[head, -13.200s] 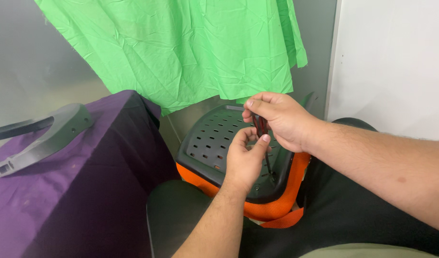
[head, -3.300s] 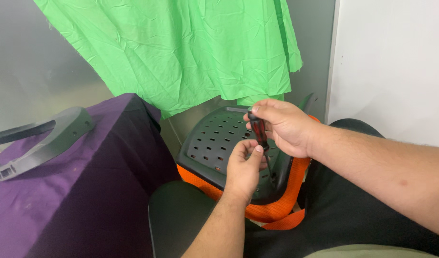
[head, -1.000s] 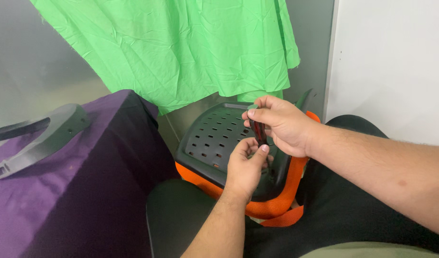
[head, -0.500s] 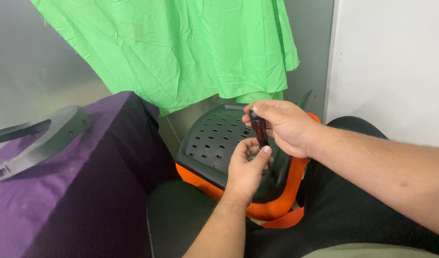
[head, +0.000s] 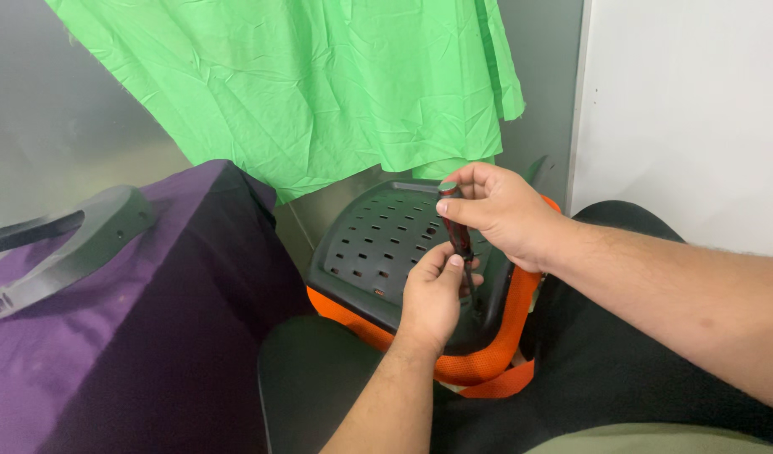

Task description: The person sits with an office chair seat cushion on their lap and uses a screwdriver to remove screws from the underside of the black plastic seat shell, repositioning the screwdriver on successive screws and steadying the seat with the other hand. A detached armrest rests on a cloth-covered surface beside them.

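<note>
Green cloth (head: 319,92) hangs well above and behind both hands, covering the grey wall. Purple cloth (head: 109,336) drapes a surface well to the left of the left hand, w/ a grey curved plastic part (head: 75,244) lying on top of it. White wall (head: 680,109) stands to the right of the right hand.

Dark perforated plastic seat shell (head: 378,244) sits directly under and behind both hands, tilted, w/ an orange padded edge (head: 487,357) wrapping its lower rim just below the left hand — an orange strap end sticks out beneath that.

Right hand (head: 504,214) is closed round the top of a screwdriver (head: 458,231) – red/black handle, held roughly upright, thumb and fingers curled on it, cap end poking out at the top. Left hand (head: 432,294) is just below the right, fingers loosely curled, thumb and fingertips touching the lower handle approx. where the shaft starts. Shaft runs down behind the left hand toward the seat shell; tip hidden, can't tell what it meets.
</note>
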